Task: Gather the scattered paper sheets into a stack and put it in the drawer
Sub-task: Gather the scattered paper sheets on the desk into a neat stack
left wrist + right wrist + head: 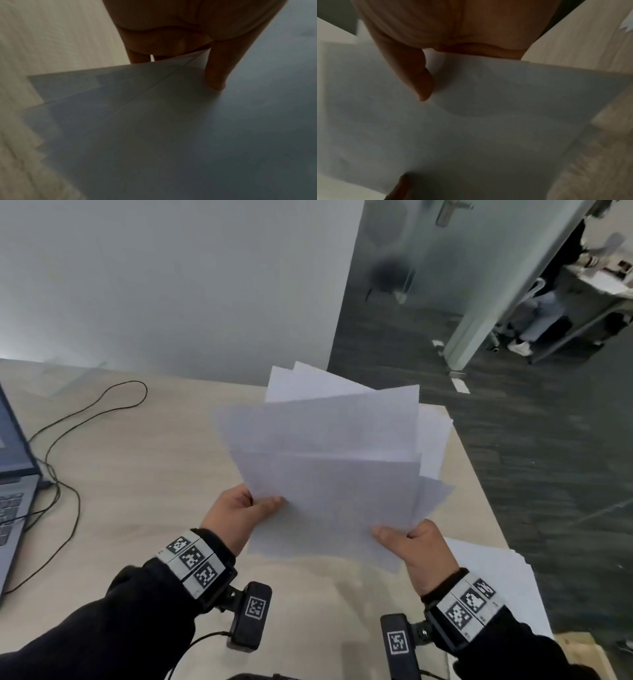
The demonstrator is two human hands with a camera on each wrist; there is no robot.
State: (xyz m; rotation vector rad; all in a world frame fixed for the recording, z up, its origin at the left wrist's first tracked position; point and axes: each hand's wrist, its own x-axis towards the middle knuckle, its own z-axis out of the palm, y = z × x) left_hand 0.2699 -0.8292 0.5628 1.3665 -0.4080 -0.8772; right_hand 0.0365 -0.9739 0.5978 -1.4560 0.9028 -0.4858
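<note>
Both hands clamped on fanned paper sheets [325,474] above wooden desk [137,474]: left hand [236,513] pinching left edge, right hand [419,553] pinching near corner.

Grey wall [171,285], perhaps carpeted floor [513,440]

Paper sheets [329,467] thin matt white, slightly translucent where overlapped, smooth. Table [144,467] under them pale wood-grain laminate, matt. Left of sheets, laptop [13,481] grey matt casing, thin black cable [68,419] rubbery. Sleeves [113,621] near table edge black cloth. Floor [534,440] right of table dark carpet, rough.
</note>
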